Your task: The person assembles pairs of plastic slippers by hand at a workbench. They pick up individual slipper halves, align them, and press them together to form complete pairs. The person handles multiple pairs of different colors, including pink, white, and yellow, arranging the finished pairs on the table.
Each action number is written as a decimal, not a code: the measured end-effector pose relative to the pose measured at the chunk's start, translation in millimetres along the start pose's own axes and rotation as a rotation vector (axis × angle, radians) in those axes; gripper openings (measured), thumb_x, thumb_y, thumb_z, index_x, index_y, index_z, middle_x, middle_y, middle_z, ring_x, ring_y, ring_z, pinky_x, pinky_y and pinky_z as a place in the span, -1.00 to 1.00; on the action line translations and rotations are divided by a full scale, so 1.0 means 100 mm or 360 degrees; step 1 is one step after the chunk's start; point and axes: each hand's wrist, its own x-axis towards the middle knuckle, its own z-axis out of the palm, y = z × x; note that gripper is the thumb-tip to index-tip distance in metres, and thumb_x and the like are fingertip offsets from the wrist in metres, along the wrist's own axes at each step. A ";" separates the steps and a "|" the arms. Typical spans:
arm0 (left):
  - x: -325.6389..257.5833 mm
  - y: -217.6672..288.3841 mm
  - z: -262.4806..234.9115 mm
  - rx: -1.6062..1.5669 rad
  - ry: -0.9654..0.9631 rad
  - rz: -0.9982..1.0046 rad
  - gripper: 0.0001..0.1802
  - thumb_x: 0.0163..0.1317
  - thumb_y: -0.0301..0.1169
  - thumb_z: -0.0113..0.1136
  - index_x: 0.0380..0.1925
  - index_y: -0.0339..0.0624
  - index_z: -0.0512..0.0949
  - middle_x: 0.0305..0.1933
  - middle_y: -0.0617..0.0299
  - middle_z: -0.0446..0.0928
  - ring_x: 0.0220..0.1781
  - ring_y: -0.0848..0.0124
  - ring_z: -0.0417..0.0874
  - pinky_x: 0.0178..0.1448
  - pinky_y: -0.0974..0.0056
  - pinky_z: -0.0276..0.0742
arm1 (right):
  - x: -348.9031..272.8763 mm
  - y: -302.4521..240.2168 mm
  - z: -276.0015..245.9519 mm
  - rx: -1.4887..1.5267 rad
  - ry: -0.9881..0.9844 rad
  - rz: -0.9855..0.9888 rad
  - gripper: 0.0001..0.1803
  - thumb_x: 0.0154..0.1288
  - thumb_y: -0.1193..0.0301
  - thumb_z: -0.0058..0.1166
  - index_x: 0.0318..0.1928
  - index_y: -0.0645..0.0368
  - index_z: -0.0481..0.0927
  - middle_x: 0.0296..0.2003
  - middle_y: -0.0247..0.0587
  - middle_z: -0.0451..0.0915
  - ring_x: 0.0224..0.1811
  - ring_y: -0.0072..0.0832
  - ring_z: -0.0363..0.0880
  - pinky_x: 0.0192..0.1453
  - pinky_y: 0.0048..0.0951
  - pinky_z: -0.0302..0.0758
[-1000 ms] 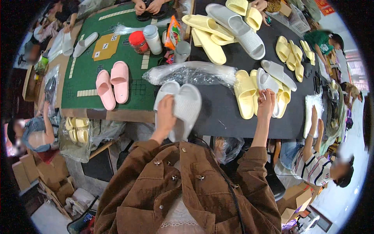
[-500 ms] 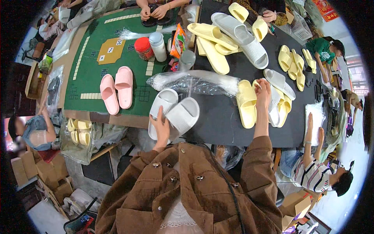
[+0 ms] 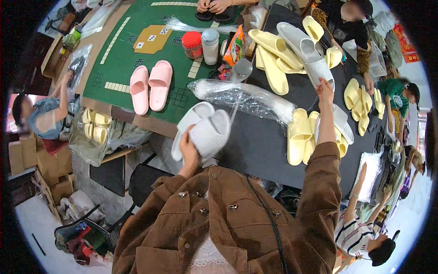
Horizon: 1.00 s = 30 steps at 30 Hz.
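Head view: the left hand (image 3: 188,147) is clamped on a pair of pale grey ribbed foam slippers (image 3: 203,130), its fingers wrapped over their near edge. The 2 slippers lie stacked side by side, soles up, tilted over the front edge of the black surface (image 3: 260,141), just above the brown buttoned jacket (image 3: 228,219) the person wears.

The right hand (image 3: 325,86) is stretched far out over the black surface, fingers closed on the near end of a long light grey foam slipper (image 3: 305,52), which lies among pale yellow foam slippers (image 3: 273,57) at the far side. Whether the grip is firm or only a touch cannot be told.

Between the 2 hands lies a crumpled clear plastic bag (image 3: 242,97), stretched across the seam where the black surface meets the green game mat (image 3: 132,50). Under the right forearm sit more yellow slippers (image 3: 299,137), touching another grey slipper (image 3: 342,123).

On the green mat a pair of pink foam slippers (image 3: 150,86) lies side by side, well apart from the left hand. Beyond them stand a red-lidded jar (image 3: 192,44) and a white cylindrical container (image 3: 210,45). Another person's hands (image 3: 214,5) rest at the far edge of the mat.
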 end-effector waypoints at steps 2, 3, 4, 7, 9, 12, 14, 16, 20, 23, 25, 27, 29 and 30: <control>0.08 -0.11 -0.38 0.0219 0.0296 0.0159 -0.66 0.24 -0.61 -0.12 0.01 -0.39 0.45 0.02 0.06 0.49 0.06 0.31 0.48 0.20 0.30 0.32 | -0.07 -0.17 0.20 -0.0040 -0.0132 0.0016 -0.78 0.35 0.39 0.00 -0.04 0.11 0.57 -0.29 -0.41 0.56 -0.40 -0.66 0.48 -0.35 -0.67 0.42; 0.15 -0.13 -0.58 0.0485 0.0365 0.0302 -0.65 0.21 -0.61 -0.10 0.01 -0.39 0.44 0.02 0.06 0.49 0.06 0.31 0.48 0.20 0.29 0.32 | -0.11 -0.23 0.21 -0.0064 -0.0172 0.0019 -0.78 0.35 0.39 0.00 -0.04 0.11 0.56 -0.28 -0.42 0.56 -0.41 -0.66 0.48 -0.35 -0.67 0.42; 0.21 -0.04 -0.62 0.0463 0.0399 0.0267 -0.65 0.20 -0.62 -0.10 0.01 -0.40 0.44 0.00 0.04 0.50 0.07 0.30 0.48 0.20 0.29 0.32 | -0.06 -0.25 0.14 -0.0110 -0.0202 0.0070 -0.78 0.35 0.39 0.01 -0.04 0.13 0.56 -0.26 -0.43 0.57 -0.38 -0.64 0.49 -0.30 -0.65 0.44; 0.54 -0.07 -0.83 0.0559 0.0429 0.0325 -0.65 0.18 -0.60 -0.08 -0.01 -0.38 0.47 -0.06 0.02 0.53 0.03 0.31 0.50 0.15 0.31 0.34 | 0.03 -0.15 0.14 0.0116 -0.0297 0.0196 -0.78 0.34 0.37 0.03 -0.05 0.14 0.56 -0.19 -0.43 0.56 -0.30 -0.62 0.49 -0.24 -0.64 0.46; 0.76 -0.09 -0.84 0.0735 0.0334 0.0375 -0.66 0.18 -0.59 -0.07 -0.02 -0.36 0.48 -0.10 0.03 0.54 -0.02 0.34 0.52 0.10 0.32 0.36 | 0.09 -0.12 0.09 0.0144 -0.0208 0.0201 -0.77 0.32 0.38 0.05 -0.04 0.13 0.57 -0.11 -0.41 0.54 -0.25 -0.61 0.46 -0.21 -0.64 0.47; 0.98 -0.08 -0.69 0.0813 0.0254 0.0307 -0.70 0.20 -0.59 -0.04 -0.07 -0.33 0.53 -0.21 0.05 0.58 -0.17 0.30 0.56 -0.02 0.29 0.43 | -0.05 -0.16 0.14 0.0338 -0.0007 0.0095 -0.72 0.30 0.39 0.08 0.00 0.16 0.57 -0.12 -0.41 0.55 -0.30 -0.64 0.43 -0.23 -0.67 0.45; 1.27 -0.47 -0.84 0.0801 0.0345 0.0366 -0.72 0.20 -0.59 -0.02 -0.10 -0.32 0.55 -0.23 0.07 0.60 -0.17 0.30 0.57 -0.01 0.29 0.44 | -0.15 -0.29 0.30 0.0476 0.0010 0.0062 -0.72 0.29 0.40 0.10 -0.03 0.22 0.58 -0.23 -0.42 0.56 -0.35 -0.73 0.42 -0.29 -0.73 0.40; 1.43 -0.48 -0.65 0.0708 0.0354 0.0294 -0.73 0.19 -0.58 0.02 -0.12 -0.28 0.57 -0.19 0.07 0.60 -0.13 0.29 0.58 0.02 0.27 0.43 | -0.22 -0.33 0.05 0.0600 0.0104 0.0026 -0.72 0.28 0.41 0.11 -0.03 0.25 0.57 -0.27 -0.41 0.56 -0.37 -0.75 0.42 -0.32 -0.76 0.38; 1.87 -0.47 -0.73 0.0816 0.0427 0.0448 -0.72 0.18 -0.55 0.04 -0.10 -0.26 0.57 -0.15 0.05 0.60 -0.05 0.22 0.56 0.10 0.25 0.40 | -0.65 -0.42 -0.22 0.0761 0.0125 -0.0061 -0.68 0.28 0.42 0.12 0.00 0.30 0.53 -0.26 -0.38 0.55 -0.37 -0.73 0.43 -0.34 -0.78 0.37; 2.39 -0.44 -1.04 0.1174 0.0517 0.0763 -0.71 0.15 -0.52 0.00 -0.13 -0.38 0.55 -0.11 -0.11 0.57 -0.07 0.05 0.56 0.10 0.09 0.40 | -1.09 -0.62 -0.49 0.0761 0.0176 -0.0155 -0.64 0.28 0.43 0.11 0.05 0.33 0.49 -0.18 -0.35 0.54 -0.35 -0.71 0.43 -0.31 -0.79 0.36; 2.72 -0.21 -1.22 0.1120 0.0539 0.0546 -0.67 0.17 -0.49 -0.04 -0.09 -0.37 0.53 -0.12 -0.14 0.57 -0.09 0.05 0.56 0.06 0.15 0.41 | -1.48 -0.78 -0.63 0.0751 0.0322 -0.0201 -0.63 0.28 0.44 0.10 0.06 0.33 0.48 -0.15 -0.34 0.54 -0.35 -0.71 0.42 -0.29 -0.79 0.36; 3.54 -0.17 -2.28 0.1117 0.0695 0.0302 -0.63 0.15 -0.49 0.01 -0.01 -0.35 0.50 -0.08 -0.09 0.56 -0.06 0.12 0.55 0.07 0.19 0.41 | -1.65 -0.85 -0.63 0.0812 0.0225 -0.0164 -0.64 0.29 0.45 0.06 0.07 0.34 0.47 -0.13 -0.37 0.52 -0.36 -0.71 0.39 -0.31 -0.78 0.34; 3.86 -0.08 -2.56 0.0967 0.0264 0.0362 -0.48 0.06 -0.53 0.04 0.12 -0.30 0.39 0.04 -0.12 0.48 0.05 0.07 0.49 0.14 0.18 0.38 | -2.00 -0.90 -0.74 0.0792 0.0250 -0.0158 -0.65 0.31 0.46 0.04 0.07 0.35 0.47 -0.13 -0.39 0.52 -0.36 -0.71 0.38 -0.33 -0.77 0.32; 3.95 -0.02 -2.65 0.0886 0.0055 0.0379 -0.39 0.02 -0.55 0.06 0.18 -0.27 0.33 0.10 -0.14 0.44 0.11 0.04 0.45 0.17 0.17 0.36 | -2.18 -0.93 -0.75 0.0707 0.0323 -0.0195 -0.66 0.32 0.45 0.02 0.06 0.35 0.47 -0.14 -0.43 0.50 -0.37 -0.73 0.35 -0.35 -0.77 0.29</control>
